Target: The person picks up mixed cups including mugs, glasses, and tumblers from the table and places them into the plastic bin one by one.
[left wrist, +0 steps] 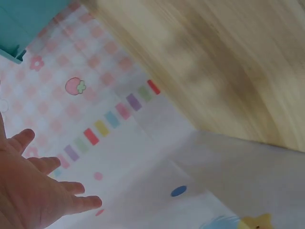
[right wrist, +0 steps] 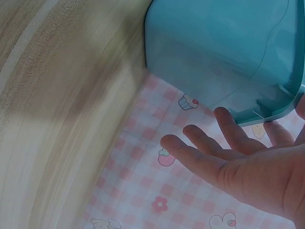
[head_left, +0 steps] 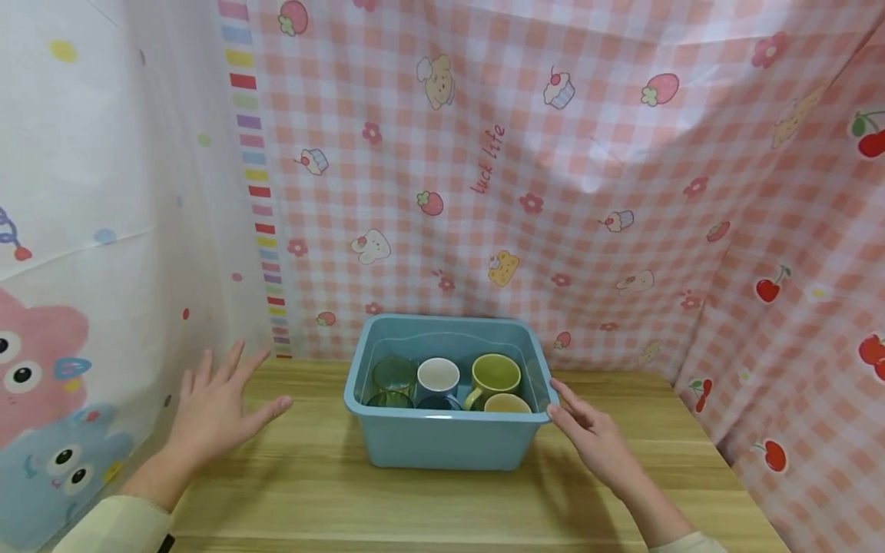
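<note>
A blue plastic bin point(head_left: 442, 442) stands on the wooden table, holding several cups. Inside, a green glass point(head_left: 395, 374) is on the left, a white cup point(head_left: 439, 375) in the middle and an olive-green mug point(head_left: 495, 374) on the right. Nearer the front wall sit a pale yellow cup point(head_left: 507, 404) and dark glassware point(head_left: 439, 402), partly hidden by the rim. My right hand point(head_left: 596, 442) touches the bin's right rim with thumb and fingertips, its fingers fairly straight. To the left of the bin, my left hand point(head_left: 217, 407) hovers above the table with spread fingers, holding nothing.
Behind the bin hangs a pink checked cloth point(head_left: 456, 230), close to its back wall. A white cloth with cartoon prints point(head_left: 83, 200) closes off the left side, and more checked cloth point(head_left: 816, 346) hangs on the right. Bare wooden table point(head_left: 290, 491) surrounds the bin.
</note>
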Demonstrator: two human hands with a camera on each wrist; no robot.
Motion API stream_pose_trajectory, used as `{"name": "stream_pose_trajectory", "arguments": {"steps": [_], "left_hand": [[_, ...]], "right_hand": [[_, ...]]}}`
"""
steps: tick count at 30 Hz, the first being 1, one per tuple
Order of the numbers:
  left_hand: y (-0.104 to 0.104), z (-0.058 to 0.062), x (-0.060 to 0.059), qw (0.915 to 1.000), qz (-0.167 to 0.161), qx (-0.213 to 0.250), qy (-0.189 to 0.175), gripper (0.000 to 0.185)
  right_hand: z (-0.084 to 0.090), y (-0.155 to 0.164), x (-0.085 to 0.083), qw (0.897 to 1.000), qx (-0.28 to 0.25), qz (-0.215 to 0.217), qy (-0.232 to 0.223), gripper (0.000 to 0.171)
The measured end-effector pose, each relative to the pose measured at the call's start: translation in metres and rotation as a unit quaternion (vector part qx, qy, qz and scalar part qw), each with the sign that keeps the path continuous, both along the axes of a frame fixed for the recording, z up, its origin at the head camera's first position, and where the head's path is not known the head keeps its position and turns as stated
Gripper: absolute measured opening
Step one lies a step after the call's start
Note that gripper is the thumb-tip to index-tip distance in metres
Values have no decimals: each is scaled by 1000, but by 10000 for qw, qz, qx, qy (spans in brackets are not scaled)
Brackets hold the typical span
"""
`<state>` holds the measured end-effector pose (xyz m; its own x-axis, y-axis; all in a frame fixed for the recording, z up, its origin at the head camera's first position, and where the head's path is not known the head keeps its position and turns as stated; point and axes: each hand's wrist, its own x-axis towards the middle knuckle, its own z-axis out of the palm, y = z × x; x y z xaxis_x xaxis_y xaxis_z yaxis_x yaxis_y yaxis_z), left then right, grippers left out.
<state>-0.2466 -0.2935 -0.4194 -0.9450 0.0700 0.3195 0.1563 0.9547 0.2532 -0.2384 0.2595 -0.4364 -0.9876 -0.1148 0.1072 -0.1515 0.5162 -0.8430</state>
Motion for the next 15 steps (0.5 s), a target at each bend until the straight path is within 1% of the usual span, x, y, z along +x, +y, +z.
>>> {"name": "stream_pose_trajectory", "arguments": {"steps": [8,15], "left_hand": [[-2,-12,-1,9999,33,-5,-104,94],[-3,-18,2,10000,27,-5,-83,94]], "right_hand": [[-2,1,-3,10000,35,-68,-49,60],[2,2,-3,9999,80,81,14,61]]}}
